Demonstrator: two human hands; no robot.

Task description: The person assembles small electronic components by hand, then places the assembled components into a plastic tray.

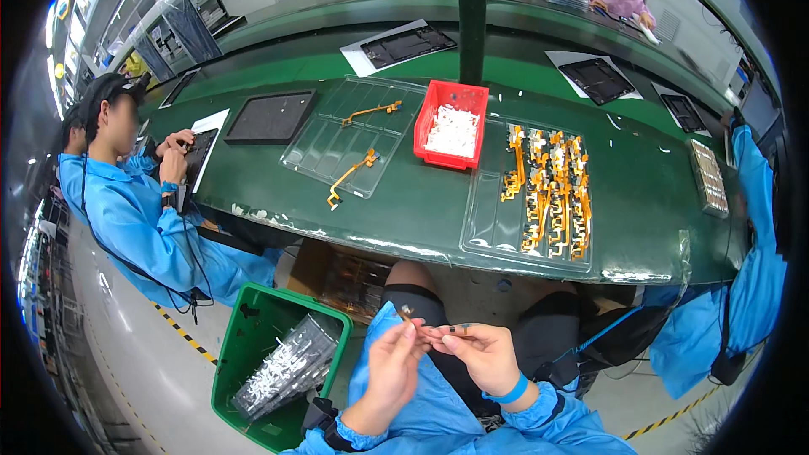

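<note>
Both hands, left hand (394,362) and right hand (482,352), pinch one small flex cable (410,317) over the lap; two cables lie in the left tray (313,152), while the right tray (484,219) appears nearly full.

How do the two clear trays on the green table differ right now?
The left clear tray holds only two orange flex strips, while the right clear tray is packed with many. The left tray lies skewed to the left of the red bin; the right tray sits to the bin's right, close to the table's near edge. Both are transparent, compartmented, and flat on the table.
</note>
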